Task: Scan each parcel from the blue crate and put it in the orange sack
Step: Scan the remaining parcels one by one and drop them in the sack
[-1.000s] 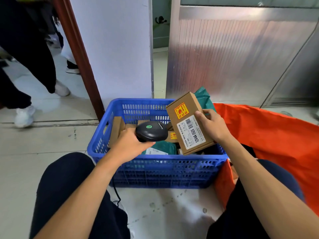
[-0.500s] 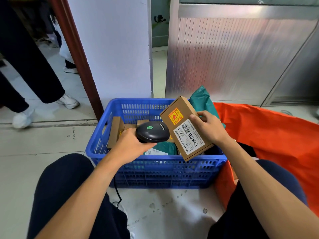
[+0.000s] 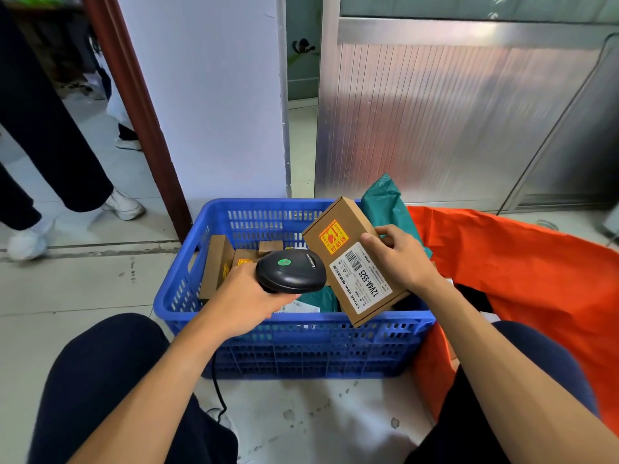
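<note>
Counting one scanner [image 3: 290, 271], one raised cardboard box [image 3: 351, 272], three boxes [image 3: 217, 262] and two teal mailers [image 3: 385, 202] at the blue crate [image 3: 301, 321], we grip the scanner in our left hand [image 3: 244, 303]. Our right hand [image 3: 398, 259] clasps the raised box just left of itself, with the orange sack [image 3: 519, 279] to its right. A second ago the box stood straighter.

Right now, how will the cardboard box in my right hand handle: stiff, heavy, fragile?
Probably stiff: the cardboard box shows straight edges. Likely light: the right hand alone holds it tilted over the crate. Its orange sticker may mean fragile.
</note>
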Available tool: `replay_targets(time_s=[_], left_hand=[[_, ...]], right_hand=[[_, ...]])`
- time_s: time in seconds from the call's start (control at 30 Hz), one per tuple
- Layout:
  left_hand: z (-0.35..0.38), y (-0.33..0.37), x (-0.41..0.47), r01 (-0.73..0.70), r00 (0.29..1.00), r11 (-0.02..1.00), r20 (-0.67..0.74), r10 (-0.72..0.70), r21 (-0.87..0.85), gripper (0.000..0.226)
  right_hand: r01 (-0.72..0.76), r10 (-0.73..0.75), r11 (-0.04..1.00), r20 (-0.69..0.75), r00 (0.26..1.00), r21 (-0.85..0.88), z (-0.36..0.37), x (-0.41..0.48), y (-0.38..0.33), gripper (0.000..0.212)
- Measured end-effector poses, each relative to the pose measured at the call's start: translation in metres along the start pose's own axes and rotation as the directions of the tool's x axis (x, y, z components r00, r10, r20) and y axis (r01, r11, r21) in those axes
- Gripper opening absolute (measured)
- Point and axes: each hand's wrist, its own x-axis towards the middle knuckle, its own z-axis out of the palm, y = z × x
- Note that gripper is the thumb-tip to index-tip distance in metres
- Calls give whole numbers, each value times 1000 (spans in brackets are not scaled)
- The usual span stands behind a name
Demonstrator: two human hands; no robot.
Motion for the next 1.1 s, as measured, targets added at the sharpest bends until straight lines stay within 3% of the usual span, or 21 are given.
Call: replay_targets(time_s=[1.1], left_hand=[[-2, 8, -5, 12, 999, 1000, -40, -12, -6, 33]], right_hand=[[-27, 28, 999, 7, 1000, -43, -1, -5, -6, 52]])
